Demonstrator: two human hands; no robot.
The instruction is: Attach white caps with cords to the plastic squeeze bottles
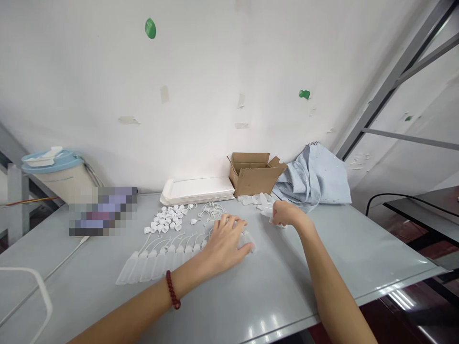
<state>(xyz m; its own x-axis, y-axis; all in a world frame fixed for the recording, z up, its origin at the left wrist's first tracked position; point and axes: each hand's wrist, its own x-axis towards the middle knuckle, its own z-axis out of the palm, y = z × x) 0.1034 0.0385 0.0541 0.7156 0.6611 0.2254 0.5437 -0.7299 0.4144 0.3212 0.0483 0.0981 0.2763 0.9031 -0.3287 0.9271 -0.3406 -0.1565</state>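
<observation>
My left hand [225, 241] lies palm down, fingers spread, on the right end of a row of small clear plastic bottles [158, 260] laid side by side on the grey table [251, 296]. A red bead bracelet [172, 289] circles that wrist. My right hand [285, 213] is curled closed on a small clear bottle at the edge of a loose pile of bottles [256, 200] near the cardboard box. White caps [168, 218] and thin white string loops [212, 210] lie just beyond the row.
An open cardboard box [253, 174] and a stack of white sheets [197, 190] stand against the wall. A light blue cloth [315, 179] is heaped at the back right. A lidded bucket [57, 174] sits far left. A cable [64, 260] crosses the table's left side.
</observation>
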